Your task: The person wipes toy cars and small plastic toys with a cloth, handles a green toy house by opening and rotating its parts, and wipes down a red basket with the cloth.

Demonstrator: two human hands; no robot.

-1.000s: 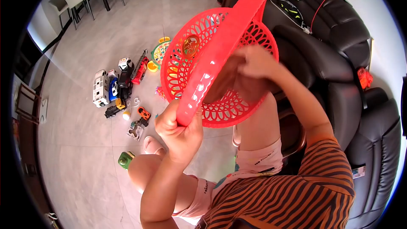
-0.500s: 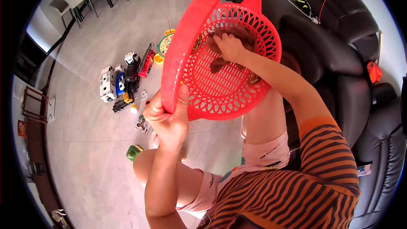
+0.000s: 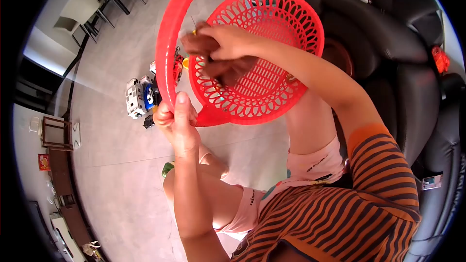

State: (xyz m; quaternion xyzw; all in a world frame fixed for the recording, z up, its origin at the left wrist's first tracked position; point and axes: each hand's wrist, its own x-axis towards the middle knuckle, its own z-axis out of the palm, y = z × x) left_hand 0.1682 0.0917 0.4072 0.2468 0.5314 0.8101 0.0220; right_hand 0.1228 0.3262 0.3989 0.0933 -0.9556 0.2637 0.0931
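Note:
My left hand [image 3: 177, 123] is wrapped around the handle of a red plastic basket [image 3: 264, 94], its thumb pointing up. The basket is tilted toward me above my knees, so its openwork floor and wall show. My right hand [image 3: 227, 41] grips a crumpled brown cloth [image 3: 230, 70], slightly blurred, at the left side of the rim. Part of the cloth still hangs over the inside of the basket. The fingertips of that hand are partly hidden by the fabric.
On the floor beyond the basket lie toy vehicles, among them a white toy van [image 3: 135, 98] and a blue toy car [image 3: 149, 96]. A black leather sofa [image 3: 383, 102] stands at the right. White chairs [image 3: 80, 12] are at the far left.
My right hand has lifted the brown cloth from the basket floor and moved it left to the rim. The basket and my left hand have shifted slightly, and the view has turned.

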